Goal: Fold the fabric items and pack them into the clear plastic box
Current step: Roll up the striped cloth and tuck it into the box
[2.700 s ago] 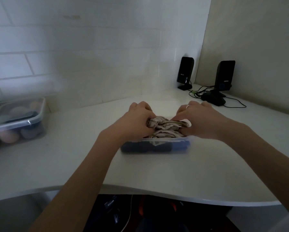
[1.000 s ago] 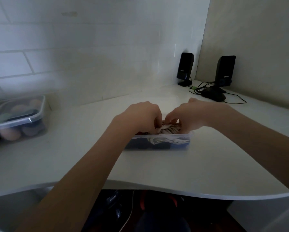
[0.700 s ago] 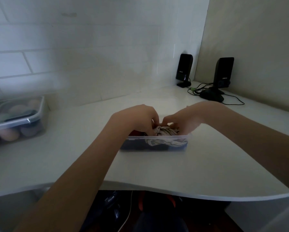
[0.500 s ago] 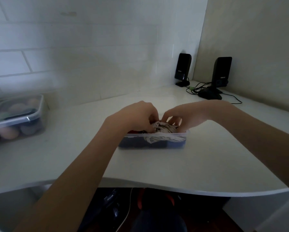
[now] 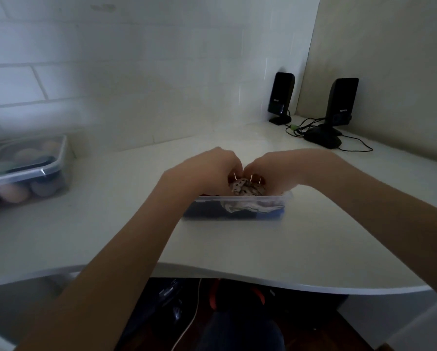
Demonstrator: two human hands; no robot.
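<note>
A clear plastic box [image 5: 263, 200] sits on the white desk in front of me. Dark blue fabric [image 5: 207, 214] fills its bottom, and a bit of red shows at the left rim. On top lies a bunched beige patterned cloth [image 5: 245, 188], part of it pressed against the front wall. My left hand [image 5: 207, 171] and my right hand [image 5: 275, 168] are both down in the box, fingers curled onto the beige cloth. Their fingertips meet over its middle and are partly hidden.
A second lidded clear container [image 5: 24, 171] with rounded items stands at the far left by the tiled wall. Two black speakers [image 5: 280, 96] [image 5: 341, 100] with cables [image 5: 356, 145] occupy the back right corner. The desk's curved front edge [image 5: 237, 274] lies close below my arms.
The beige cloth has sunk lower into the box under both hands. My hands have drawn closer together over it, and the view has shifted slightly.
</note>
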